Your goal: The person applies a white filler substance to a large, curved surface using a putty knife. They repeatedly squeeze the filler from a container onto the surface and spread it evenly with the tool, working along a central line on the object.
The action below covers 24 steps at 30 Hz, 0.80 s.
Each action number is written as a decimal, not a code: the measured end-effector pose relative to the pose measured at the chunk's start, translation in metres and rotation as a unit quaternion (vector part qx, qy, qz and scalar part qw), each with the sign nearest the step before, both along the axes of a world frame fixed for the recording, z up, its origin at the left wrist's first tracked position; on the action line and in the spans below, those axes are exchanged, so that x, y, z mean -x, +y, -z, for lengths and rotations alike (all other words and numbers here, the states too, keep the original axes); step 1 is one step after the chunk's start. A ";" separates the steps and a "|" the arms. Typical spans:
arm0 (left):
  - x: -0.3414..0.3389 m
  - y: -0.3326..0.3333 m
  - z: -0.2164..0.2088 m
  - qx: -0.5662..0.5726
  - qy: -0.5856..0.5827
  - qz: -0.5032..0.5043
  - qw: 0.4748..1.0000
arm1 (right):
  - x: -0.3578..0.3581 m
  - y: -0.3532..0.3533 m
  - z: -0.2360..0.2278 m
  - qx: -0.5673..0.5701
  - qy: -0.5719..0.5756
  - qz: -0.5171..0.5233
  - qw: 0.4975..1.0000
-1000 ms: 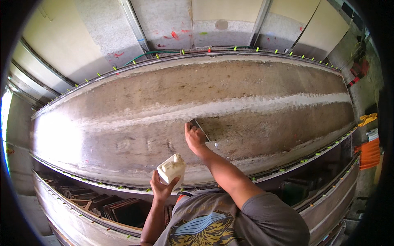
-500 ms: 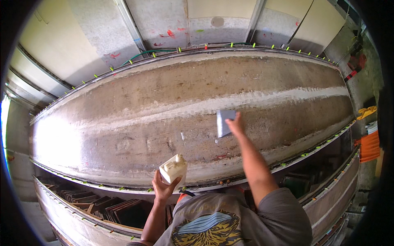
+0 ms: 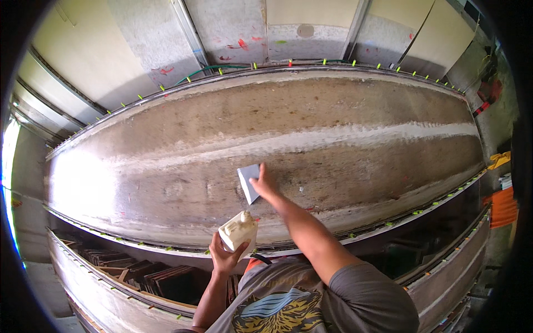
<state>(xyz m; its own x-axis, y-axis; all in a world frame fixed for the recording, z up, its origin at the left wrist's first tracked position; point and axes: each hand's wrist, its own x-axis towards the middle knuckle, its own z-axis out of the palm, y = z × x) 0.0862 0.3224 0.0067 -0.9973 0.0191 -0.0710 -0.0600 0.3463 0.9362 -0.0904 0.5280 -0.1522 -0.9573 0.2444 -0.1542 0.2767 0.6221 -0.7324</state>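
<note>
The left hand (image 3: 224, 258) has its fingers spread part-way around a jug (image 3: 237, 233), gripping it by the near edge of the counter (image 3: 355, 105). Slightly rightward, a scraper (image 3: 246, 180) is over the counter, pinched in the right hand (image 3: 266, 186); whether it touches, I cannot tell.

cream-and-grey wall panels (image 3: 311, 12), red smears (image 3: 242, 44), metal uprights (image 3: 191, 32); bright daylight (image 3: 9, 147), left edge

Light pours in from a bright opening (image 3: 9, 155) on the left, totally blowing out that end of the long table (image 3: 355, 172). Pretty dim underneath, right hand (image 3: 264, 182) looks slightly soft, fisheye bows edges, black corners.
</note>
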 end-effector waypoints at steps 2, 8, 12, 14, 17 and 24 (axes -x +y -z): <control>-0.002 -0.002 -0.001 -0.002 -0.002 -0.006 1.000 | 0.016 0.051 0.004 0.000 -0.048 0.059 0.997; -0.010 0.004 -0.002 0.007 -0.016 -0.010 1.000 | -0.014 0.255 -0.026 -0.081 -0.067 0.163 0.981; -0.014 0.020 0.004 -0.020 0.002 -0.026 0.999 | -0.050 0.231 -0.041 -0.102 0.016 0.198 0.975; -0.014 0.030 0.006 -0.040 0.011 -0.031 0.999 | -0.062 0.180 -0.020 -0.023 -0.002 0.115 0.993; -0.012 0.051 -0.001 -0.051 0.021 -0.027 0.998 | -0.074 0.126 -0.002 -0.017 -0.014 0.071 0.997; -0.020 0.085 -0.001 -0.034 0.021 -0.010 0.999 | -0.135 0.318 -0.032 0.029 -0.033 0.231 0.972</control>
